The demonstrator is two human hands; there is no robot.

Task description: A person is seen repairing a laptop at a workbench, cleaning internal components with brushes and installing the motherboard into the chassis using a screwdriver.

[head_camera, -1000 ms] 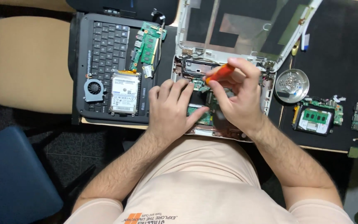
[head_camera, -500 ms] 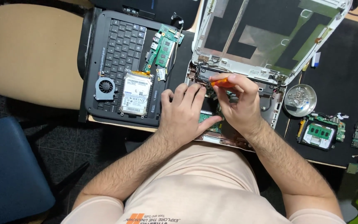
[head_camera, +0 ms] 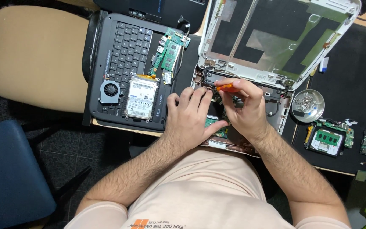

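My right hand [head_camera: 245,111] is curled tight around a small orange-handled screwdriver [head_camera: 226,87], its tip pointing down into the opened white laptop base [head_camera: 276,111] just below the hinge of the stripped silver screen lid [head_camera: 276,38]. My left hand [head_camera: 190,118] lies flat and open on the same base, fingers spread and gripping nothing, its thumb near a green circuit board [head_camera: 212,122] inside the chassis. To my left sits a black removed keyboard panel [head_camera: 126,46] carrying a silver hard drive [head_camera: 140,97], while a round metal dish of screws [head_camera: 307,105] rests just right of the base.
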